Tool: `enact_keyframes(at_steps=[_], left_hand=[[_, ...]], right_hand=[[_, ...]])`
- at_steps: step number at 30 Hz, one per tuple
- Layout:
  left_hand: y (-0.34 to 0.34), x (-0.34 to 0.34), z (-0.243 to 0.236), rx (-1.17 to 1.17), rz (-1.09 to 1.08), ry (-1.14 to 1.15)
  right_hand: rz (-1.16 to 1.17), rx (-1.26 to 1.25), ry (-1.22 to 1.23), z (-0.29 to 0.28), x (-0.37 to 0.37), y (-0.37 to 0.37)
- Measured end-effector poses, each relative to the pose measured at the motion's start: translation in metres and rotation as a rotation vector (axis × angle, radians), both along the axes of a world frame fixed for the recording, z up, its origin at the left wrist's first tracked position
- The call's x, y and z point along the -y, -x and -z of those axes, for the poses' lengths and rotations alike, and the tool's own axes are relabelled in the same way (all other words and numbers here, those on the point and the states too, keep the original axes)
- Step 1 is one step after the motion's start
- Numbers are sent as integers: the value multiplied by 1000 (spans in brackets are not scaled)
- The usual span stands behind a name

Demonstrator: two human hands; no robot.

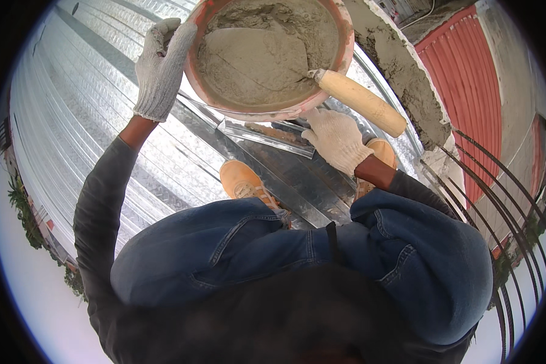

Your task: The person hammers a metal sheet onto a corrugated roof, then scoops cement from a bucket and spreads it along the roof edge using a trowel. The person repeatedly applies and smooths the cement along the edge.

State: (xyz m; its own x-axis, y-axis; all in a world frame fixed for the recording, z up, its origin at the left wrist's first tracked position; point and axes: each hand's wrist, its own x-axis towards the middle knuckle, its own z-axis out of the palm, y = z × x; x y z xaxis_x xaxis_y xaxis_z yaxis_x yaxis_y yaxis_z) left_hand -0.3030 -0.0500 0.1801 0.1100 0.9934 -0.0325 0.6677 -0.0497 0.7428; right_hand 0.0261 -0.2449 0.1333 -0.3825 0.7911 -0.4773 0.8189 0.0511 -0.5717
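A round reddish bucket [194,76] of wet grey mortar [321,36] stands before me at the top of the view. My left hand [164,67], in a whitish knit glove, presses against its left side. The glove's fingertips look soiled, and some are bent. Under the near right rim, my gloved right hand [337,136] grips the bucket, its fingertips partly hidden below it. A trowel lies in the mortar; its broad blade [255,57] is smeared grey. The trowel's wooden handle [364,103] sticks out over the rim above my right hand, untouched.
Ribbed metal roofing sheets [91,139] spread left and beneath my orange shoes [242,179]. A mortar-topped wall [400,73] runs along the right. Bent steel rebars [497,188] project beside my right leg. Beyond the wall lies a red corrugated roof [467,79].
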Motion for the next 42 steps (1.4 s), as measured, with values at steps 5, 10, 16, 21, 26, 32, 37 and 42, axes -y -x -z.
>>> enact_keyframes(at_steps=[5,10,16,21,26,32,37,42], left_hand=[[-12,13,-53,-78,292,-440],[-21,15,-110,-159,759,-493],[-142,81,-131,-54,1211,-380],[-255,174,-65,82,1531,158],[-336,202,51,376,921,181],[-370,147,95,51,567,-207],[-379,125,107,-153,838,-239],[-386,127,128,-94,929,-212]], right_hand=[[261,-113,142,-27,24,-80],[505,-5,86,-103,41,-183],[909,105,-132,-86,65,-273],[996,123,-117,-39,76,-290],[816,418,-120,-1,75,-304],[741,575,-42,-10,83,-315],[704,702,1,-12,68,-310],[704,841,-64,10,73,-310]])
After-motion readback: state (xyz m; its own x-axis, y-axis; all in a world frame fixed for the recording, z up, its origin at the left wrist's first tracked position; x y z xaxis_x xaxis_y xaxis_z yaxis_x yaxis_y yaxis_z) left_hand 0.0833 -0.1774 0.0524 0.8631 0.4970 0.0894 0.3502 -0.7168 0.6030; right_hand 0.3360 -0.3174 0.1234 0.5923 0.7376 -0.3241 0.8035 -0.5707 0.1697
